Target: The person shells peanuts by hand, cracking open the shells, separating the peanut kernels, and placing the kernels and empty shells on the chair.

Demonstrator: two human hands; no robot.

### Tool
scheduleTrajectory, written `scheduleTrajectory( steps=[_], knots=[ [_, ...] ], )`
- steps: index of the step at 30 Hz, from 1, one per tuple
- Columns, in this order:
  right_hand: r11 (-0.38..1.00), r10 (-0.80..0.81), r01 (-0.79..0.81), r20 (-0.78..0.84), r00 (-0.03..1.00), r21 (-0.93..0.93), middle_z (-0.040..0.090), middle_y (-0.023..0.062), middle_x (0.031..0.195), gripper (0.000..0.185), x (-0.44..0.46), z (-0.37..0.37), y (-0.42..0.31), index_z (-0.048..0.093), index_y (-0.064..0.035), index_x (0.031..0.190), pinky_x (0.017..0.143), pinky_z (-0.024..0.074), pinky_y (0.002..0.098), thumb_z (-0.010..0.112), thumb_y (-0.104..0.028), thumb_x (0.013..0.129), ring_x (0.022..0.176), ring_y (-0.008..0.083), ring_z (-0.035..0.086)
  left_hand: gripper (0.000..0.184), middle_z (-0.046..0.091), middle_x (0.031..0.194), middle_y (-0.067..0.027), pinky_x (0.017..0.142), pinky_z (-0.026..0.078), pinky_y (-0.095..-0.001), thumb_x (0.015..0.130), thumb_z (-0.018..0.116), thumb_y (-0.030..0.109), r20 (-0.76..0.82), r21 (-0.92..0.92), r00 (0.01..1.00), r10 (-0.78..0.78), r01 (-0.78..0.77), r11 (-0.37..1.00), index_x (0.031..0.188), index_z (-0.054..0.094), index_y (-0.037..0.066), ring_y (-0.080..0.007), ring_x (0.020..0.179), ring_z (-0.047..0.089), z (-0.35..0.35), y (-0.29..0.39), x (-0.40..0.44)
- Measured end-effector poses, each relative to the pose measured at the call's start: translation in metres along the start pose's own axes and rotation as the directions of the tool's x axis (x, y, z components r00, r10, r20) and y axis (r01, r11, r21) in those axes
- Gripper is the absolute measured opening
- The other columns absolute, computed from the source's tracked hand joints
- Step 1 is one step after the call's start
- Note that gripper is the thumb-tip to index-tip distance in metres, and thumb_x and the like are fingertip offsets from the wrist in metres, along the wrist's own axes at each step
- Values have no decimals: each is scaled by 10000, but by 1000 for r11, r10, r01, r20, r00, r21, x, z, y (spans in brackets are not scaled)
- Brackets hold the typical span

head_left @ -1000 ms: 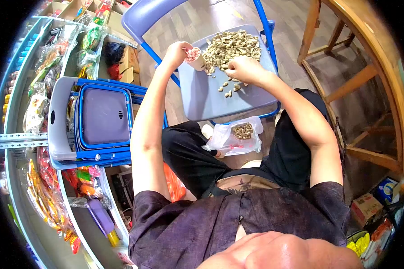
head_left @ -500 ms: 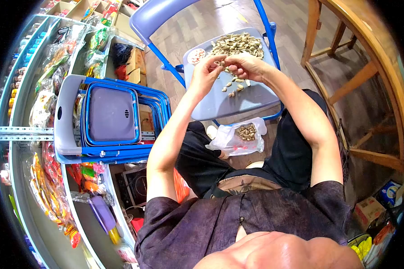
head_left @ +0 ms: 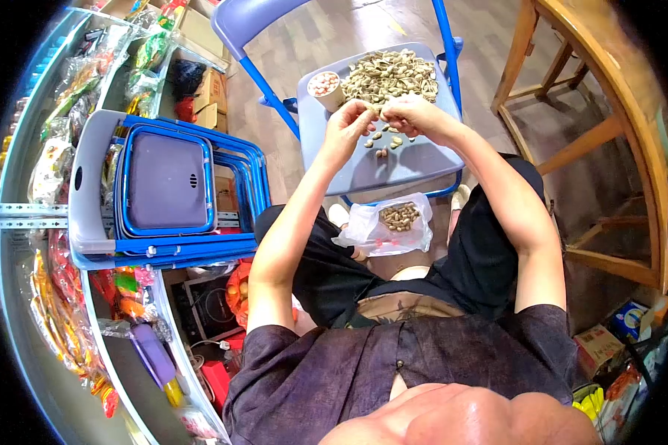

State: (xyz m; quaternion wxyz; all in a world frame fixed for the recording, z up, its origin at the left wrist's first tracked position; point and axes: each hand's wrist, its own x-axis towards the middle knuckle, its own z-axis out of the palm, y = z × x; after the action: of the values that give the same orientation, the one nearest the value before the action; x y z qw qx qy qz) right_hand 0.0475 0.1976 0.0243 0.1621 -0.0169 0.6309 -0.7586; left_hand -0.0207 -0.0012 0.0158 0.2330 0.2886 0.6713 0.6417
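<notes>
Above the grey seat of a folding chair (head_left: 393, 169), my left hand (head_left: 349, 127) and my right hand (head_left: 417, 119) meet fingertip to fingertip. Both are closed in a pinch on a peanut (head_left: 378, 110), mostly hidden by the fingers. Just beyond them spreads a heap of peanut shells (head_left: 390, 74). A cup (head_left: 331, 96) filled with pinkish-white kernels stands left of the heap. Several loose peanuts (head_left: 381, 153) lie on the seat below my hands. On the floor between my legs, an open white plastic bag (head_left: 378, 241) holds unshelled peanuts (head_left: 399, 216).
Folded blue chairs (head_left: 167, 182) lean at the left against shelves (head_left: 33, 210) of packaged goods. A wooden chair-like frame (head_left: 631, 126) stands at the right. A cardboard box (head_left: 598, 348) sits at lower right.
The view has shifted slightly, showing more of the cup and heap. My fingers have drawn into a tighter pinch, the right hand's knuckles now turned more upward.
</notes>
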Motion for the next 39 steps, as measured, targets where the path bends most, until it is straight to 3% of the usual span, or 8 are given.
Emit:
scheduleTrajectory(
  steps=[6, 10, 16, 19, 22, 26, 28, 39],
  knots=[
    [996, -10, 3, -86, 996, -84, 433, -57, 596, 184, 0, -1, 9, 582, -95, 775, 444, 274, 212, 527, -217, 901, 493, 45, 366, 128, 616, 864, 1, 696, 467, -212, 963, 565, 155, 44, -21, 999, 25, -24, 999, 1013, 587, 39, -56, 756, 561, 7, -22, 2],
    [979, 10, -37, -131, 991, -203, 468, -52, 611, 198, 5, -1, 17, 621, -84, 777, 451, 306, 212, 542, -237, 874, 517, 36, 405, 102, 595, 848, 2, 703, 476, -214, 938, 576, 85, 4, 170, 996, 84, -83, 982, 991, 597, 1, -65, 770, 565, 8, -37, 6],
    [978, 42, -71, -149, 988, -194, 480, -72, 659, 170, 10, -2, 13, 654, -76, 918, 506, 332, 196, 529, -188, 901, 570, 27, 424, 140, 668, 909, -27, 724, 499, -229, 893, 634, 56, -60, 53, 988, 141, -138, 989, 1022, 650, 4, -79, 816, 603, 11, -33, 17],
    [955, -54, -1, -177, 983, -296, 532, -48, 775, 170, 11, 5, 8, 653, -39, 961, 597, 388, 220, 536, -150, 910, 673, 47, 457, 153, 665, 874, -79, 692, 512, -266, 851, 680, 85, -120, 38, 986, 116, -112, 993, 977, 660, 0, -122, 772, 624, 9, -27, 17],
    [895, -200, 134, -114, 973, -426, 563, -27, 803, 179, 19, 7, 15, 647, -25, 1000, 625, 420, 240, 543, -139, 910, 698, 72, 495, 145, 656, 856, -79, 675, 509, -270, 837, 687, 79, -157, 37, 977, 148, -144, 989, 958, 660, 3, -131, 752, 620, 5, -27, 19],
    [754, -286, 164, -93, 954, -637, 604, 69, 761, 204, 27, 13, 20, 640, -18, 1043, 645, 455, 282, 551, -155, 922, 671, 131, 546, 139, 656, 898, -39, 740, 512, -248, 839, 676, 23, -148, 136, 973, 176, -157, 978, 976, 655, 14, -99, 821, 615, -4, -26, 19],
    [746, -322, 184, -105, 941, -640, 597, 83, 724, 198, 31, 15, 21, 644, -14, 1027, 629, 454, 294, 552, -158, 927, 638, 145, 544, 117, 619, 799, -80, 636, 494, -289, 811, 688, 54, -203, 124, 949, 241, -219, 968, 908, 643, 9, -160, 697, 597, -4, -26, 21],
    [813, -275, 124, -187, 943, -569, 557, 70, 678, 199, 28, 13, 18, 642, -7, 908, 594, 430, 302, 552, -183, 929, 618, 139, 507, 126, 594, 810, -93, 656, 492, -310, 787, 667, 16, -166, 182, 957, 237, -207, 961, 898, 608, 15, -200, 715, 593, -2, -24, 21]
  ],
)
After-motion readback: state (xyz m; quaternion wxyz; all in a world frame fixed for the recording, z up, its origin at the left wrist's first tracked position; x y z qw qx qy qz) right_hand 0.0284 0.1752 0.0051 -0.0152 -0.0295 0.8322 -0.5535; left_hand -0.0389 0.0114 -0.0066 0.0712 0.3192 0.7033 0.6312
